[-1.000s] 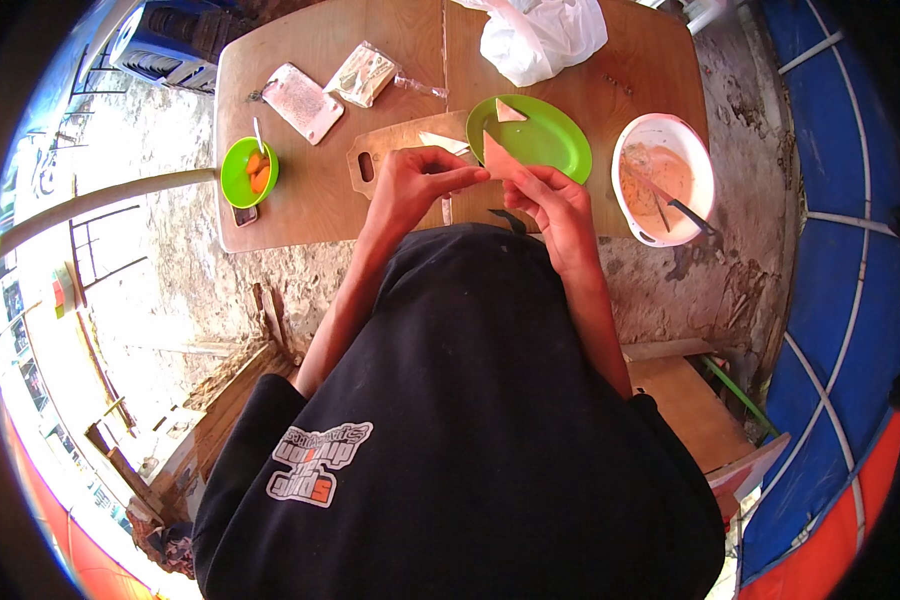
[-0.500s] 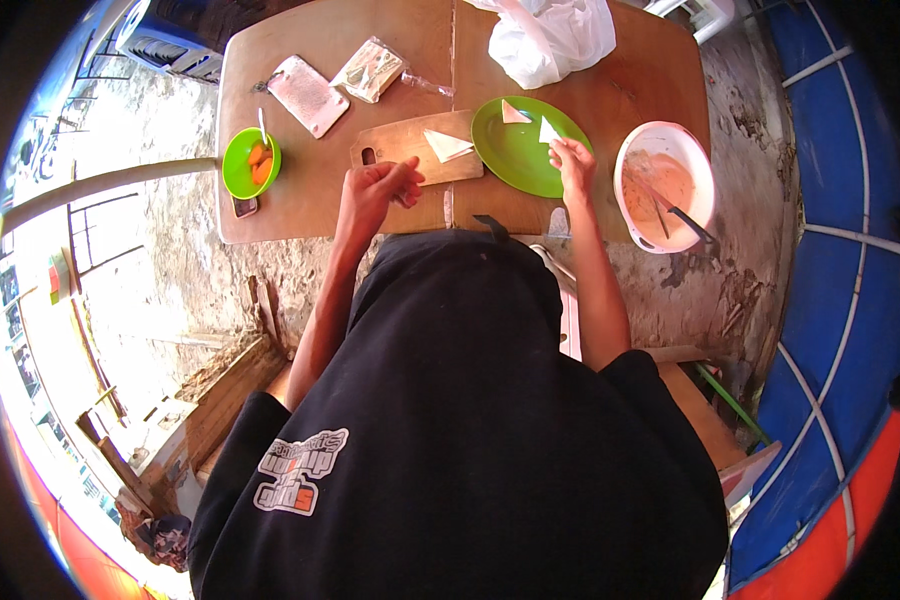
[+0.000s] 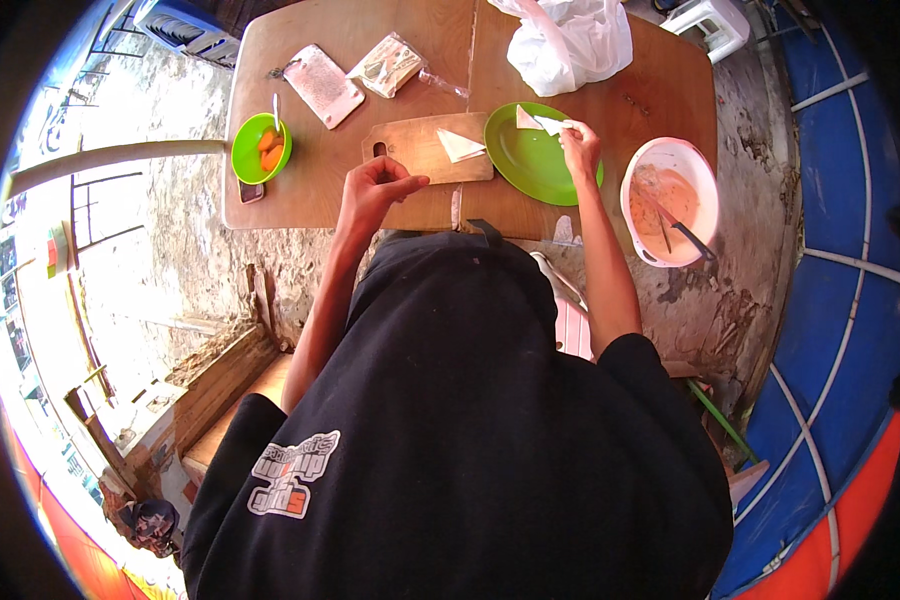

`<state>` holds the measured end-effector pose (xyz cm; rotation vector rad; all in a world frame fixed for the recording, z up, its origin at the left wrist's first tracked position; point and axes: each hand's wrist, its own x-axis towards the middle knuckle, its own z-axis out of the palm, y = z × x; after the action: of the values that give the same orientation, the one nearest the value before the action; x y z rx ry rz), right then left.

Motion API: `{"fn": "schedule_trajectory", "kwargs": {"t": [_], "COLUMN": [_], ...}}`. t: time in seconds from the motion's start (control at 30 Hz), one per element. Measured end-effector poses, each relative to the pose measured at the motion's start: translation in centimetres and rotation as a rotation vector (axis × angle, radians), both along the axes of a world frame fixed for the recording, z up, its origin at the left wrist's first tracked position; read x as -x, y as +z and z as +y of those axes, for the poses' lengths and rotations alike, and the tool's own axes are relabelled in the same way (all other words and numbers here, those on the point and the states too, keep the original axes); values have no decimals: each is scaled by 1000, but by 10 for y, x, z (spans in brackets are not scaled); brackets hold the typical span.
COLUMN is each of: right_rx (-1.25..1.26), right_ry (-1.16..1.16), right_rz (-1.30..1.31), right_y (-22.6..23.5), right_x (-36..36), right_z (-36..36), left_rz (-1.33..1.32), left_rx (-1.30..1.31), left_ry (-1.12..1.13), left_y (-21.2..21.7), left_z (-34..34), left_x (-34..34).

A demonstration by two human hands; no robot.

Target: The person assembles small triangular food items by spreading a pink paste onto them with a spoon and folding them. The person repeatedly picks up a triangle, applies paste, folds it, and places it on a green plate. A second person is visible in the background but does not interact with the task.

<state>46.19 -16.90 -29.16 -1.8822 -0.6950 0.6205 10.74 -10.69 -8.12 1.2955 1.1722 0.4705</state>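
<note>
My right hand [image 3: 580,150] pinches a thin pale triangle [image 3: 550,125] over the far part of an oval green plate [image 3: 530,170]. Beside it on the plate lies another triangle [image 3: 525,119]. On the wooden cutting board [image 3: 410,140], left of the plate, are a few overlapping pale triangles [image 3: 460,146]; whether they are bread or wrapper sheets is unclear. Over the board's near left edge, my left hand [image 3: 372,190] is closed, fingers curled with the thumb pointing right. Nothing shows in it.
A white tub [image 3: 675,180] of orange-pink mixture with a dark-handled utensil stands right. Left is a green bowl [image 3: 261,150] with orange pieces and a spoon, a phone [image 3: 252,192] beside it. Farther back are a pale rectangular board [image 3: 325,85], a clear packet [image 3: 388,68] and a white plastic bag [image 3: 575,45].
My right hand has brought its triangle slightly farther over the plate, up to the one lying there. The left hand stays near the board, its fingers more curled. The whole view has shifted slightly.
</note>
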Motion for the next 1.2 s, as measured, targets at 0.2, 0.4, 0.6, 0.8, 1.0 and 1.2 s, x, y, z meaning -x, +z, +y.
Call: {"fn": "schedule_trajectory", "kwargs": {"t": [0.2, 0.4, 0.6, 0.8, 1.0, 1.2], "right_rx": [-57, 206, 121, 18, 339, 981], "right_ry": [-192, -37, -117, -552, -307, 59], "right_rz": [-213, 30, 244, -90, -919, -828], "right_y": [17, 67, 92, 136, 153, 139], "right_x": [26, 81, 105, 44, -61, -102], "right_z": [-10, -77, -130, -173, -208, -200], "left_rz": [-80, 33, 331, 316, 437, 491], "left_rx": [110, 184, -516, -860, -922, -760], "left_ry": [-5, -6, -277, -493, -485, -559], "left_y": [-6, -39, -117, -173, -172, -163], "left_z": [-2, 12, 36, 52, 53, 61], "left_x": [-2, -7, -56, -73, -77, -73]}}
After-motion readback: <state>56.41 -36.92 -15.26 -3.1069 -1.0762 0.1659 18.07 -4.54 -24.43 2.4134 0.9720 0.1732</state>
